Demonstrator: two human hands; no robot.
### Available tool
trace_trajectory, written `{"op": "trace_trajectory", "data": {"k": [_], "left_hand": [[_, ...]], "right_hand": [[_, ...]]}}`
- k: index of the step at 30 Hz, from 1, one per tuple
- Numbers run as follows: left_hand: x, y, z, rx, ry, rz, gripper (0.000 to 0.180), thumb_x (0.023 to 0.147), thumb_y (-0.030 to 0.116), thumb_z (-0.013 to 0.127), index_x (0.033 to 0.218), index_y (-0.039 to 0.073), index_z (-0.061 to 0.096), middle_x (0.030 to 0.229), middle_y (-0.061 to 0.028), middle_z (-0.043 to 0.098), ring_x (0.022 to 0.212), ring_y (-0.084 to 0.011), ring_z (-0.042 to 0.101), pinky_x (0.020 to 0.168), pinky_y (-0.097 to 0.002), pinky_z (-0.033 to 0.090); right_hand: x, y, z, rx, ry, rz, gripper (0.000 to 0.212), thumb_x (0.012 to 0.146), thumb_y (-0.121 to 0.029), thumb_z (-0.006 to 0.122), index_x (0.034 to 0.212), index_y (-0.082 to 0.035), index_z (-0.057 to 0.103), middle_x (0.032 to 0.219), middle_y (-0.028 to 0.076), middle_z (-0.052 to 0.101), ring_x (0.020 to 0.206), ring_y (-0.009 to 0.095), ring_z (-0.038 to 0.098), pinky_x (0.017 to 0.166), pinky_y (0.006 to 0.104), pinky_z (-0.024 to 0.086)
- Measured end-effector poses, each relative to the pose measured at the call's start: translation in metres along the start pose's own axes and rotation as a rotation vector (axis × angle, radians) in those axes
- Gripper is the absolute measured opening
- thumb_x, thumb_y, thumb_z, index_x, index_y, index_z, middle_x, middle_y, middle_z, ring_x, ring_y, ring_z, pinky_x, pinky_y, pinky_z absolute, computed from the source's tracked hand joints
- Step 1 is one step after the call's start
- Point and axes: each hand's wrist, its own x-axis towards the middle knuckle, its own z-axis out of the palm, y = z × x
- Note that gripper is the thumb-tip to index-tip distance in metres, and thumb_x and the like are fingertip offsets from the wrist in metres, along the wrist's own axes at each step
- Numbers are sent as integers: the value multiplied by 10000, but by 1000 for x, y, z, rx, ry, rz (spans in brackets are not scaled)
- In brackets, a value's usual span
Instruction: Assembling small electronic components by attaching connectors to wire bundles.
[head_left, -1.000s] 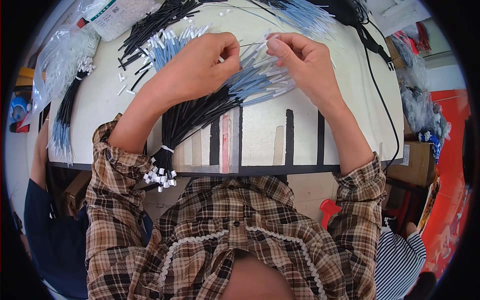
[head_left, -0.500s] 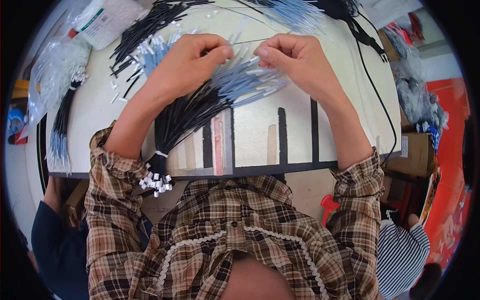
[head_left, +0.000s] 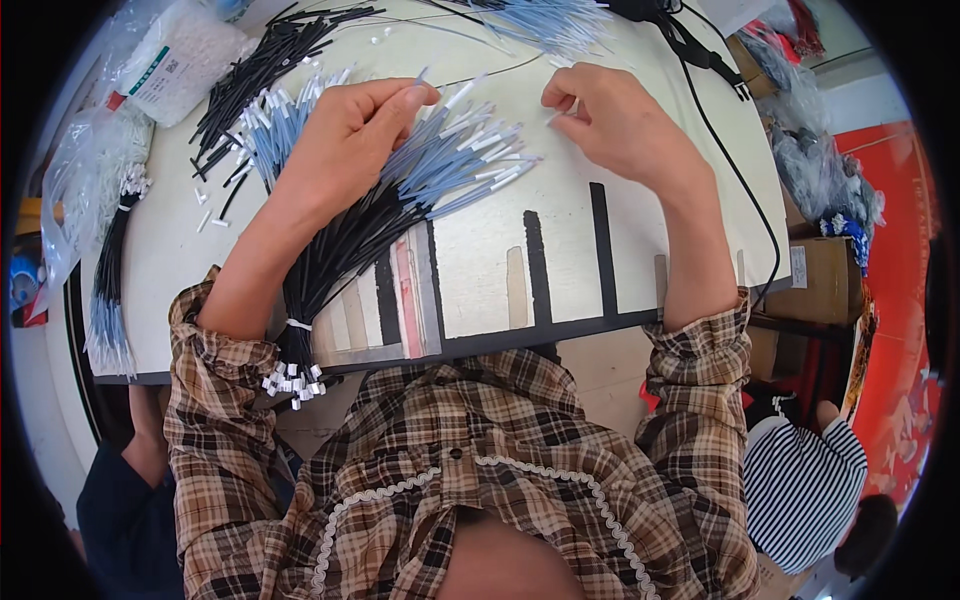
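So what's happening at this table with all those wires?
A person in a plaid shirt sits at a white table sorting thin wires. The left hand rests on a tied bundle of black and pale-blue wires fanned across the table, its thumb and fingers pinching near the wire tips. The right hand is beside it, fingers pinched together on something too small to make out. More bundles lie at the table's far and left edges, next to plastic bags.
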Motion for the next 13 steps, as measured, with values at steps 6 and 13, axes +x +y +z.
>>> {"op": "trace_trajectory", "data": {"k": [6, 13], "left_hand": [[1, -3, 7, -59, 24, 68, 261, 950, 220, 561, 1063, 20, 684, 641, 53, 459, 605, -34, 394, 554, -202, 340], [-3, -5, 4, -15, -6, 87, 265, 929, 228, 599, 1103, 46, 683, 750, 14, 601, 653, -48, 449, 613, -197, 411]], "right_hand": [[1, -11, 14, -31, 67, -102, 140, 781, -6, 553, 906, 28, 606, 810, 149, 595, 711, 287, 574, 656, 350, 459], [8, -19, 8, -45, -35, -12, 135, 778, -16, 548, 907, -10, 588, 857, 152, 585, 806, 326, 592, 721, 398, 477]]}}
